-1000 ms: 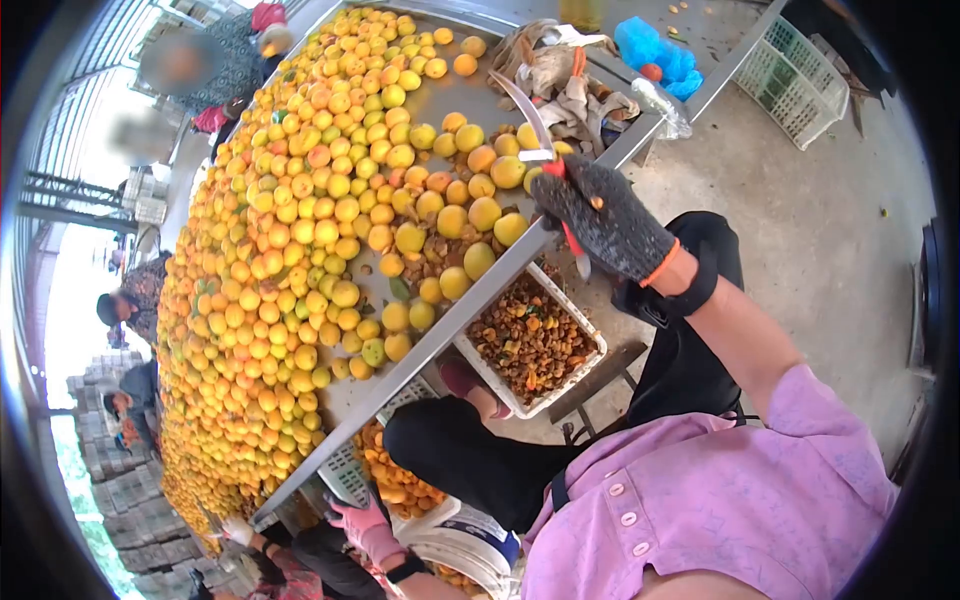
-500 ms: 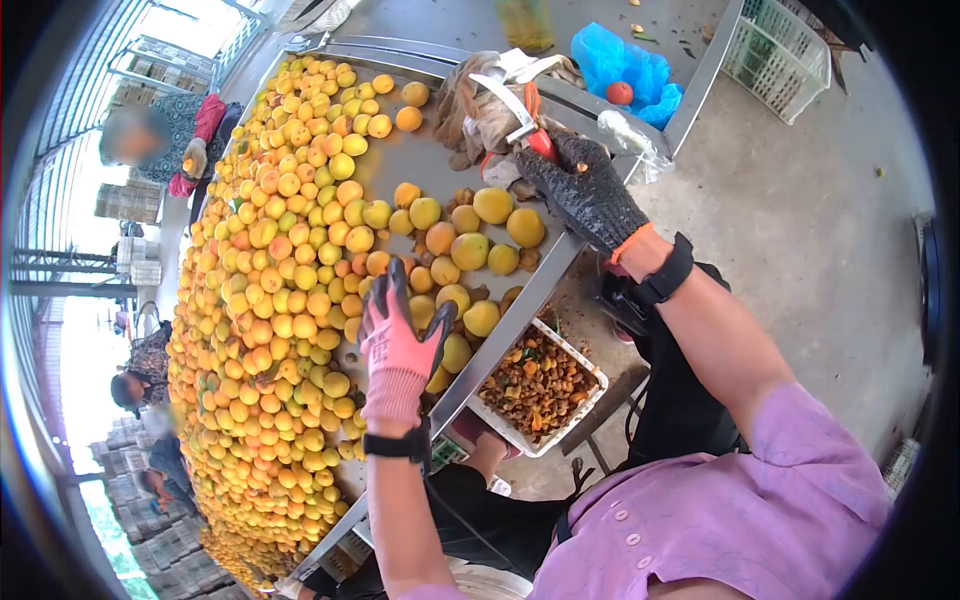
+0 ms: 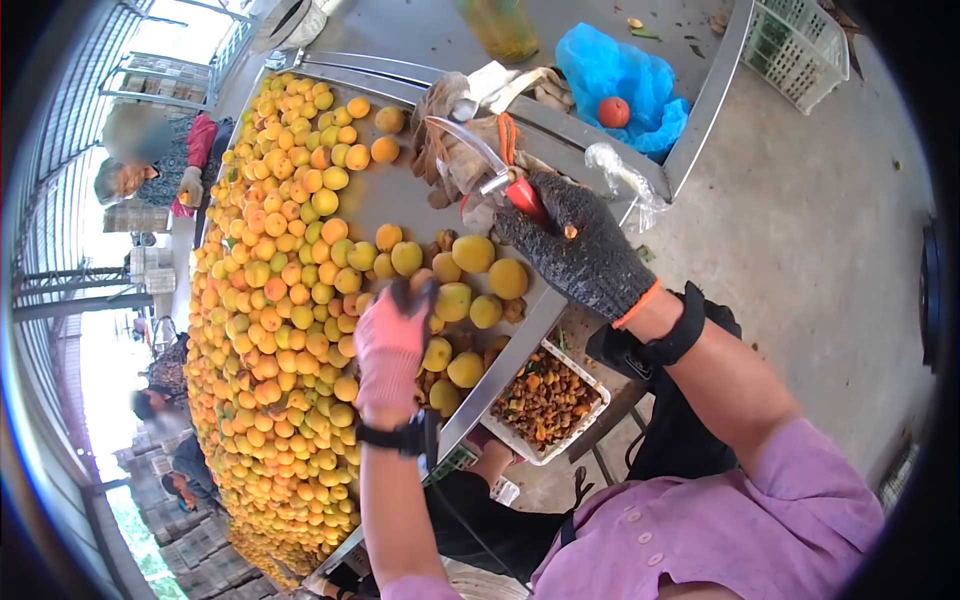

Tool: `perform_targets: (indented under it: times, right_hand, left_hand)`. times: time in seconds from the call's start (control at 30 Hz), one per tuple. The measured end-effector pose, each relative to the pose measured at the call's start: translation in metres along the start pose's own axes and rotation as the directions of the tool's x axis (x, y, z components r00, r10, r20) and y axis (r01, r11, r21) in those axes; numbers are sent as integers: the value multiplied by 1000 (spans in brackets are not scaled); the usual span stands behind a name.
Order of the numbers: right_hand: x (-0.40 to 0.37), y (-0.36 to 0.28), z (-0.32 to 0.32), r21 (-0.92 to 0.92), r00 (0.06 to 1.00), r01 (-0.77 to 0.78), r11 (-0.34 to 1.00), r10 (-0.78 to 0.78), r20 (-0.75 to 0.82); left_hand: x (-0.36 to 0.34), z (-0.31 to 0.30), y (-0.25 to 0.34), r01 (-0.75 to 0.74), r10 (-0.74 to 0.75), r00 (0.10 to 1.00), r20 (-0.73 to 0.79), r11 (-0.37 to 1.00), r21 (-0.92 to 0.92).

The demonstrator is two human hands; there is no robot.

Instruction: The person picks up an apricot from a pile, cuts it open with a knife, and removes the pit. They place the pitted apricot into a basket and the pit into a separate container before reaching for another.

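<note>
My left hand [image 3: 392,345], in a pink glove with black fingertips, reaches onto the metal sorting table [image 3: 400,190] among yellow-orange apricots [image 3: 270,300]. Its fingers curl over one apricot near the table's front edge; whether they grip it I cannot tell. My right hand [image 3: 580,245], in a dark knit glove with an orange cuff, is shut on a curved knife [image 3: 475,150] with a red handle, blade pointing up and left. Loose apricots [image 3: 475,252] lie just left of that hand.
A white crate of apricot pits [image 3: 545,400] sits below the table edge. Rags and gloves [image 3: 450,130] lie at the table's far end, beside a blue bag [image 3: 625,75] with a red fruit. An empty white crate [image 3: 800,40] stands top right. Other people work along the left side.
My left hand came up from below the table and reached onto the apricots. My right hand with the knife shifted slightly left. The camera view tilted toward the table.
</note>
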State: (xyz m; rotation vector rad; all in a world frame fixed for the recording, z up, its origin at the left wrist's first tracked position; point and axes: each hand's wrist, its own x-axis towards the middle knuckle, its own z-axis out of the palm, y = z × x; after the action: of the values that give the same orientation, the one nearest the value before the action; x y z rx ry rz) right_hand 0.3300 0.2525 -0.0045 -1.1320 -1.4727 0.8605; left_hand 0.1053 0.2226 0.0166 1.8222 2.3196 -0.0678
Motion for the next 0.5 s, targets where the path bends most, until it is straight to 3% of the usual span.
perform_targets:
  times: [0.07,0.1,0.2,0.27,0.33,0.4,0.43,0.47,0.5]
  right_hand:
    - [2,4,-3,-91,999,35,995,-38,-32]
    - [2,3,-6,0,1000,-3,1000,3,-26]
    - [2,9,-10,6,997,-68,998,68,-30]
    - [1,9,-12,-6,995,-99,995,99,-16]
    - [1,11,-13,-22,993,-117,993,117,-9]
    - [-3,14,-10,56,999,-14,998,17,-42]
    - [-5,10,-10,5,995,49,999,-48,-82]
    - [-7,5,-8,14,996,52,999,-51,-67]
    - [-10,-1,-7,89,999,48,995,-46,-24]
  left_hand:
    - [26,13,8,59,-86,994,74,950,308]
    - [33,13,8,54,-80,994,74,949,312]
    - [42,8,-2,136,-177,971,163,962,237]
    - [31,0,-8,-22,-29,992,126,922,386]
    - [13,-2,-14,23,-61,994,94,933,359]
    - [-10,1,-39,-124,97,944,-316,990,-68]
    - [-26,-11,-37,-48,-79,965,-248,882,-469]
    - [-48,-28,-31,48,-226,967,-118,616,-787]
    - [-71,-39,-23,-135,-113,961,-252,603,-786]
